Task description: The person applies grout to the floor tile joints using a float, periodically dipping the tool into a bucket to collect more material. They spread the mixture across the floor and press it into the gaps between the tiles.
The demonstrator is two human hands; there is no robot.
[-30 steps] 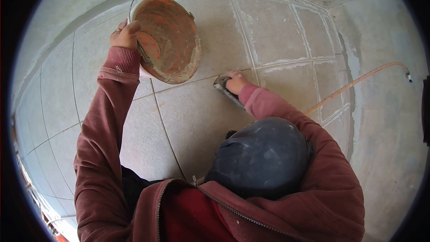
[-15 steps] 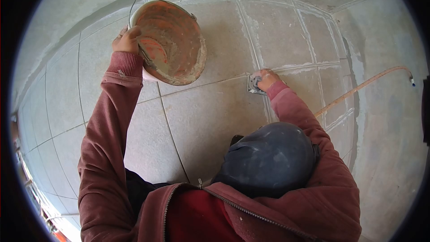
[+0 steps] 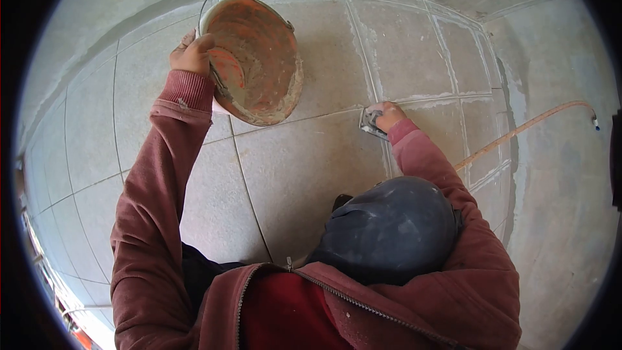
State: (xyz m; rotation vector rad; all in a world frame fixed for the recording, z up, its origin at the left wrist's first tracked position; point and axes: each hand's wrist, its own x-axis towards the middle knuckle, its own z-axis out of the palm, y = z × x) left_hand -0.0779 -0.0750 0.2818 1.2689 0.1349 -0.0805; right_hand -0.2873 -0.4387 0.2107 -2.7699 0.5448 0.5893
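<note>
A mortar-stained orange bucket (image 3: 265, 52) is tipped so its mouth faces me, its wire handle standing up at the far left side. My left hand (image 3: 192, 55) is closed on the bucket's left rim. Wet-looking grey residue coats the inside. On the floor tiles (image 3: 301, 168), my right hand (image 3: 390, 116) is closed around a small, flat, square-ended tool that looks like a grout float (image 3: 370, 126), smeared with grey paste. It lies at a crossing of joints; the fingers hide part of it.
Pale grout lines and smears edge the tiles to the right. An orange flexible conduit (image 3: 526, 124) curves from the floor toward the bare wall (image 3: 564, 188). My knee in dark trousers (image 3: 395, 230) is close below my right hand.
My left hand and the bucket have shifted slightly to the right. My right hand and the float have barely moved.
</note>
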